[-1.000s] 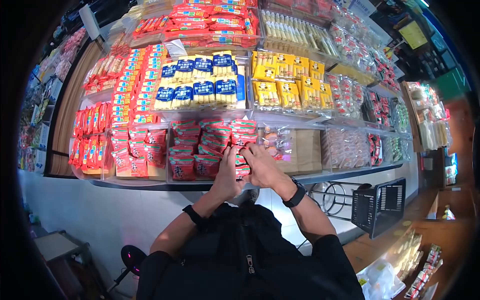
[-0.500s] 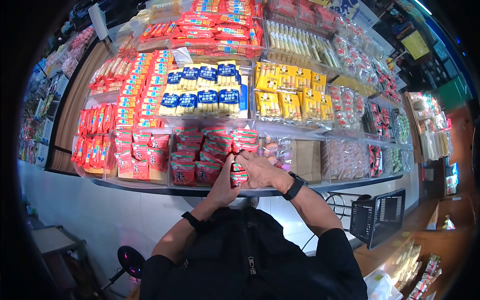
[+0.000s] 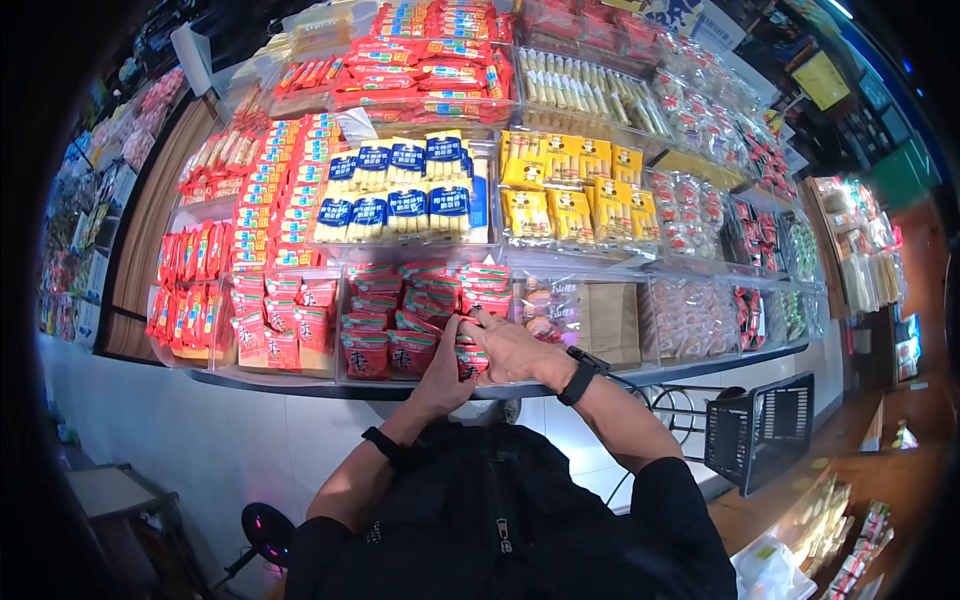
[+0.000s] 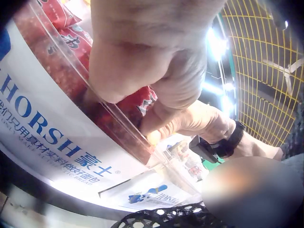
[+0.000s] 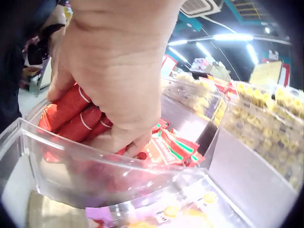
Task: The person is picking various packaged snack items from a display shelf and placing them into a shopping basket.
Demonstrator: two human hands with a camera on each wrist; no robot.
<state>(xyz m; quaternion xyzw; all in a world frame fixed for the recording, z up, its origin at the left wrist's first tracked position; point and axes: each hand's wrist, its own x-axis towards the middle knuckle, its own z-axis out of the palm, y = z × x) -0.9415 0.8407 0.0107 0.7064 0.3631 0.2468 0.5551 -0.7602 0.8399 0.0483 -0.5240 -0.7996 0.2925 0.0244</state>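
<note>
In the head view, my left hand [image 3: 440, 380] and right hand [image 3: 520, 352] come together at the front right of a clear bin of red snack packets [image 3: 390, 345]. Between them is a row of red packets [image 3: 470, 362], its near face showing dark lettering. The right wrist view shows my right hand [image 5: 114, 66] gripping several upright packets [image 5: 71, 111] from above, inside the clear bin wall [image 5: 118, 166]. Close to the bin's front, my left hand [image 4: 147, 52] curls over a red packet [image 4: 135, 104], its fingertips partly hidden behind the wall.
Left of this bin stand more red packets [image 3: 280, 320]. Purple-printed packets [image 3: 548, 310] and brown paper [image 3: 608, 325] lie in the bin to the right. Behind are blue-and-white packets [image 3: 405, 185] and yellow packets [image 3: 575, 190]. A black basket [image 3: 760, 430] stands at the right.
Both hands have shifted slightly left with the row of red packets, which now sits lower, close beside the other packets in the bin. The hands keep hold of it throughout.
</note>
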